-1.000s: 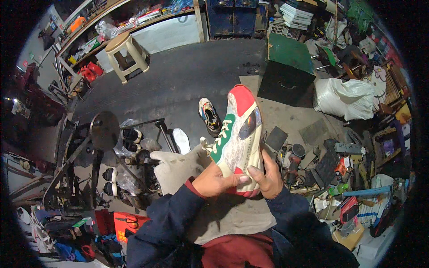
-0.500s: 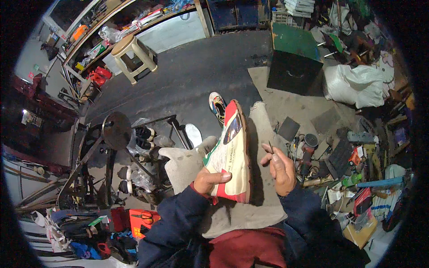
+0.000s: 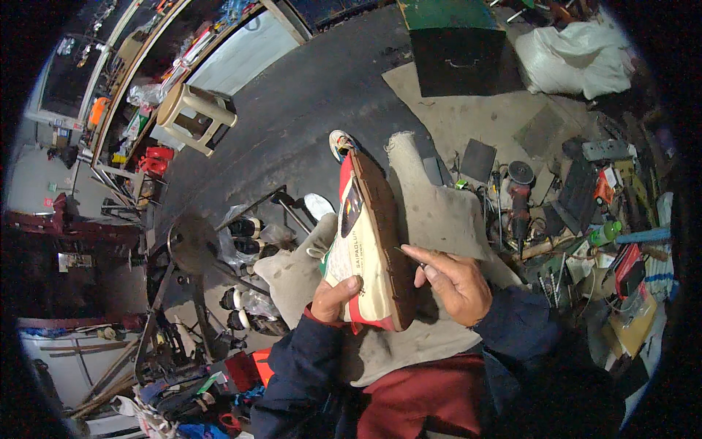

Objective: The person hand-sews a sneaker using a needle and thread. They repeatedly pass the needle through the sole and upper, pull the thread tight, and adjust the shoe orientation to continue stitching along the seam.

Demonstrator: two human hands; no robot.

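Observation:
My left hand [image 3: 336, 299] is closed round the heel end of a cream sneaker [image 3: 363, 267] with red ends and a dark patch on its side. The shoe is tilted, so its brown sole [image 3: 384, 241] turns toward my right hand. My right hand [image 3: 455, 287] pinches a thin, dark, pointed tool between thumb and fingers. The tool's tip lies close to the sole's edge; whether it touches cannot be seen. Just past the sneaker's toe stands another multicoloured shoe [image 3: 340, 143]. A grey-beige cloth [image 3: 431, 212] covers my lap beneath the work.
At the left stands a metal machine frame with a round disc [image 3: 191, 244], with several shoes beside it. A beige stool [image 3: 196, 117] is farther off. An angle grinder [image 3: 520, 194] lies among tools on the right, below a dark box [image 3: 462, 62] and white sack [image 3: 574, 62].
The right hand has moved left, bringing the tool to the sole. The sneaker has rolled so more of its sole faces up. The whole view has shifted and turned.

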